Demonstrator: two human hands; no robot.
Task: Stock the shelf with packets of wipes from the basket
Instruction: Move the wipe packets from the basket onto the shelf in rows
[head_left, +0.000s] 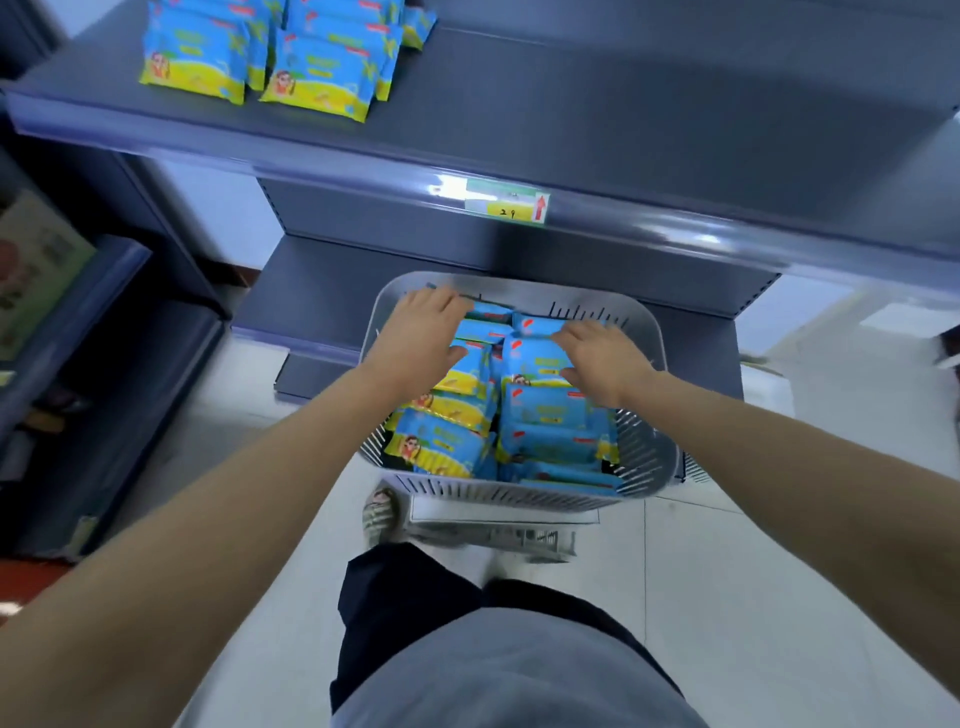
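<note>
The packets of wipes (447, 447), blue with a yellow band, fill the grey slotted basket (519, 499) in two rough stacked rows, one along its left side and one along its right. Both hands are down inside it, at the far end of the rows. The left hand (421, 338) lies palm down on the left row near the far left corner of the basket, its fingers bent over the far end of the packets and its thumb spread toward the middle. Whether it has closed on a packet cannot be told. The right hand (605, 361) rests on the right row, with its fingers at the far edge of the top packet (535, 358) and its thumb at the near edge. Here too a firm grasp cannot be made out. The basket stands on the pale floor, its far rim just beside the lower shelf (322, 291). Above it runs the dark shelf (623, 130), where stocked packets (317, 78) lie overlapped in rows at the left end. A price label (506, 200) sits on its front edge. A sandalled foot (382, 512) shows by the near left corner of the basket.
</note>
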